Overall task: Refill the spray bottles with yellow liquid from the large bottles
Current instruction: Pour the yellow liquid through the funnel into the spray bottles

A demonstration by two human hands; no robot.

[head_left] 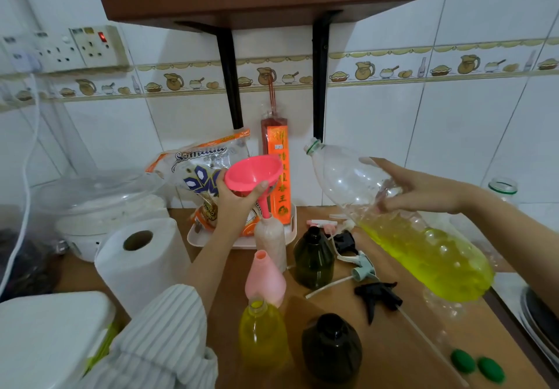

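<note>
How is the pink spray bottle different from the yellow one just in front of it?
The pink spray bottle is opaque, so its contents are hidden; the yellow spray bottle is see-through and shows yellow liquid nearly to its neck. The pink one stands farther back on the table. Both stand upright with their spray heads off.

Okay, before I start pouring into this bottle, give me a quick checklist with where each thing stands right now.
1. Pink funnel spout seated in the frosted bottle: ok.
2. Left hand steadying the funnel: ok, it grips the cone.
3. Large bottle uncapped: ok, mouth looks open.
4. Large bottle's mouth over the funnel: not ok, it points up and to the right of it.
5. Right hand holding the large bottle securely: cannot tell, index finger is extended.
6. Room left in the frosted bottle: cannot tell.
</note>
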